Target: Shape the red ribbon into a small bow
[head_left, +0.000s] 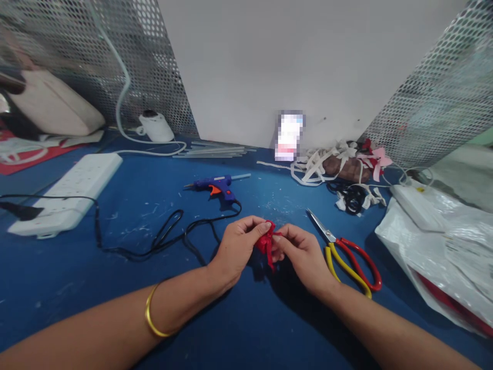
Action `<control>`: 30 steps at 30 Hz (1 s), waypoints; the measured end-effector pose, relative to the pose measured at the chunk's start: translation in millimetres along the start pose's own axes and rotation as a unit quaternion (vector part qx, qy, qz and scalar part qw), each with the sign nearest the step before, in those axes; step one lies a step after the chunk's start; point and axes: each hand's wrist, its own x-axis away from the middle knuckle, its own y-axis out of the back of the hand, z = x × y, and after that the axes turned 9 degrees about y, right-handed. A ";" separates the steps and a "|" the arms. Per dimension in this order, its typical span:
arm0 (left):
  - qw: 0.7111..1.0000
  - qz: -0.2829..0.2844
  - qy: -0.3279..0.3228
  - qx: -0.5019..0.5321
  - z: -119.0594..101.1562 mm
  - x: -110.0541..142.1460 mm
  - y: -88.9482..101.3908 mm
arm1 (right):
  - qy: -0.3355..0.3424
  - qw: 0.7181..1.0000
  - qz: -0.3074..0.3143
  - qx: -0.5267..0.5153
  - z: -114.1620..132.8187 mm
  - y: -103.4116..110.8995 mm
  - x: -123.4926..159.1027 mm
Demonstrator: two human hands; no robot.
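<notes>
A small red ribbon bow [267, 243] is held just above the blue table [115, 288], pinched from both sides. My left hand [238, 247] grips its left side with thumb and fingers closed. My right hand [302, 254] pinches its right side, fingers curled. A gold bangle sits on my left wrist. A blue glue gun [216, 185] with an orange trigger lies a little beyond my hands, its black cord looping to the left. Scissors [346, 255] with red and yellow handles lie just right of my right hand.
A white power strip [67, 192] lies at the left. Clear glue sticks [215, 150] rest by the back wall. A heap of white and pink ribbon scraps [339, 167] sits at the back right. White plastic bags [442, 246] fill the right side. Mesh panels stand on both sides.
</notes>
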 end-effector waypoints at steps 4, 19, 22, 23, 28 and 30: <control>0.997 0.019 0.040 0.056 -0.1 1.0 -1.0 | 0.066 0.995 0.016 0.075 0.5 0.0 4.3; 0.996 0.057 0.065 0.028 -7.4 1.5 -0.3 | 0.059 0.993 -0.056 0.083 4.8 -0.9 4.0; 0.997 0.053 0.062 0.000 -7.5 3.0 0.1 | 0.057 0.995 -0.057 0.065 4.5 -0.1 3.2; 0.997 0.051 0.063 -0.004 -7.1 3.1 0.3 | 0.059 0.995 -0.054 0.066 4.2 0.4 3.0; 0.997 0.046 0.065 -0.015 -4.1 0.6 0.7 | 0.064 0.991 -0.063 0.103 3.2 2.8 2.0; 0.997 0.037 0.067 -0.010 -3.7 0.4 0.4 | 0.052 0.992 -0.066 0.097 3.1 3.2 1.3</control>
